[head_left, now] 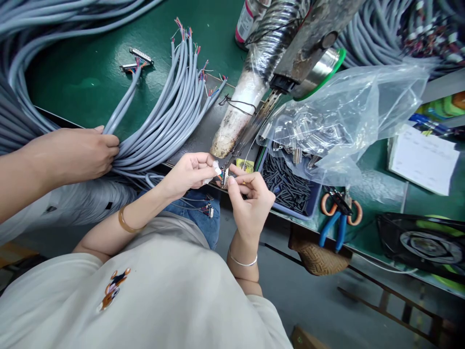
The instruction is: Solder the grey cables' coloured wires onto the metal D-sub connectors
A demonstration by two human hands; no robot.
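Observation:
Thumb and fingers of my left hand (194,172) are pinched on the coloured wires at a grey cable's end; white wrapping covers some fingertips. My right hand (250,191) grips a small metal multi-pin connector (224,178) between thumb and fingers. The wires meet the connector's back, just below the tip of a soldering iron (254,126) fixed above the table edge. Beside the tip is a yellow sponge (245,165). A bundle of grey cables (163,121) with stripped coloured ends lies left of my hands. Finished-looking connectors (209,210) on cables rest near my lap.
Another person's hand (87,150) holds grey cables at left. A foil-wrapped duct (250,77) and solder spool (319,72) stand ahead. Right are a bin of black sleeves (286,182), a plastic bag of connectors (308,131), blue-handled pliers (334,228), paper (423,157) and a fan (425,242).

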